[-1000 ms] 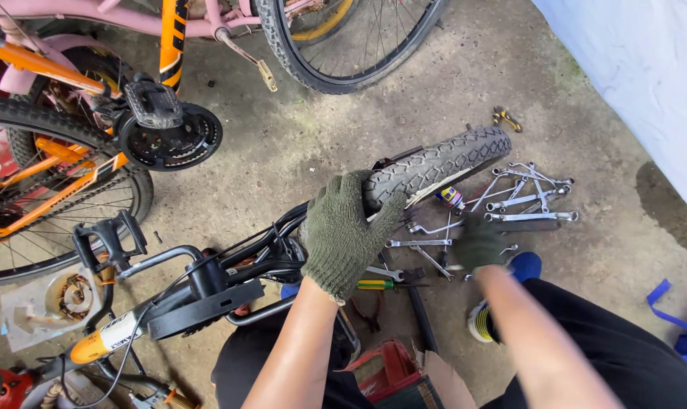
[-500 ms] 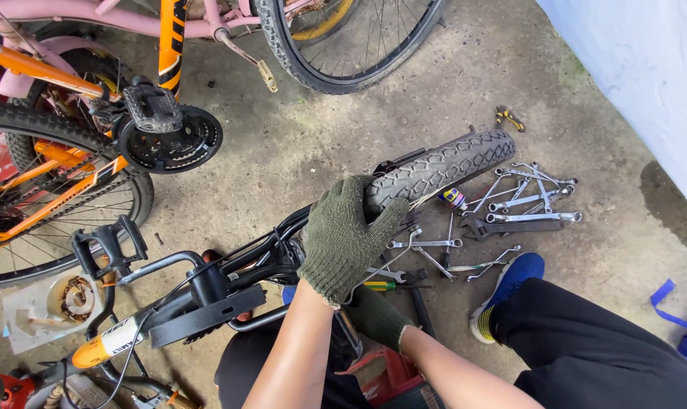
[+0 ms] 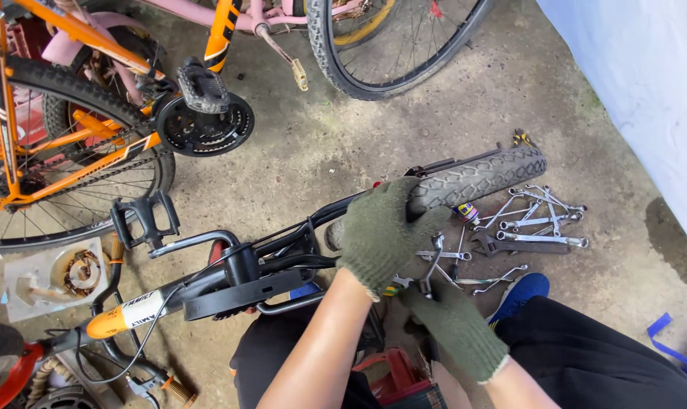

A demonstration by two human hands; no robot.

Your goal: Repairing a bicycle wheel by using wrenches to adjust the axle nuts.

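The small bike lies on its side on the floor, right in front of the person's knees. Its back tyre sticks out to the right. The left hand, in a green glove, is closed over the near end of that tyre and presses it down. The right hand, gloved too, is closed around a wrench just below the tyre.

The bike could roll or tip if the left hand slips off the bumpy rubber. The wrench could slide off whatever it turns, and then the knuckles could hit the metal (the gloves would help a bit). The loose wrenches lie in a heap near the blue shoe, so a foot could step on them and skid.

The floor is rough grey concrete with dark damp patches, which may be slippery. An orange bike stands close on the left, and another wheel stands at the top. A pale sheet hangs on the right. It is a tight spot to work in.
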